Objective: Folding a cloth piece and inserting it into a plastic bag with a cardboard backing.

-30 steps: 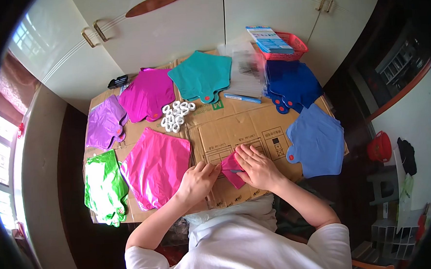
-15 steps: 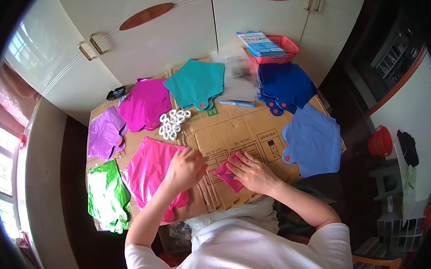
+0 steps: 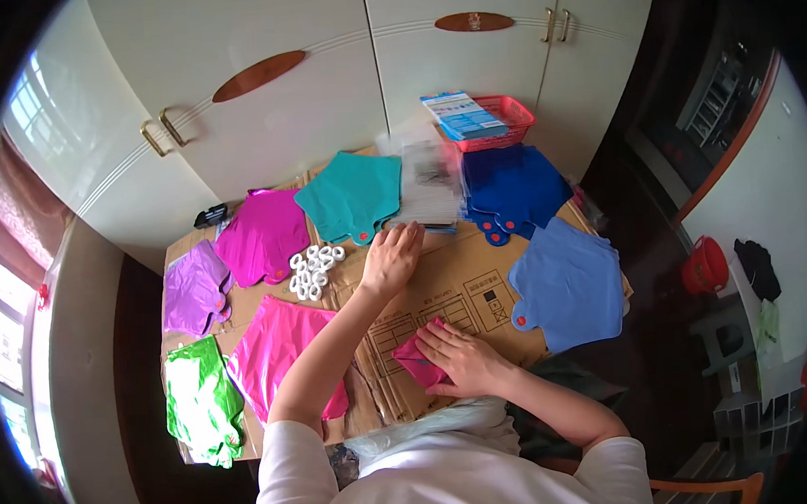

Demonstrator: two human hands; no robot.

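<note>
The right hand (image 3: 464, 363) lies flat, fingers outstretched, pinning a folded pink foil piece (image 3: 415, 361) to the cardboard (image 3: 450, 260) near its front edge, while the left hand (image 3: 392, 260) reaches toward the clear plastic bags (image 3: 431, 194), and whether it grips anything I cannot tell. That foil should be light, soft and slippery (probably springy at the creases), best held flat across its folds or pinched by an edge; white rings (image 3: 310, 277) and teal foil sheets (image 3: 350, 195) lie farther out.
</note>
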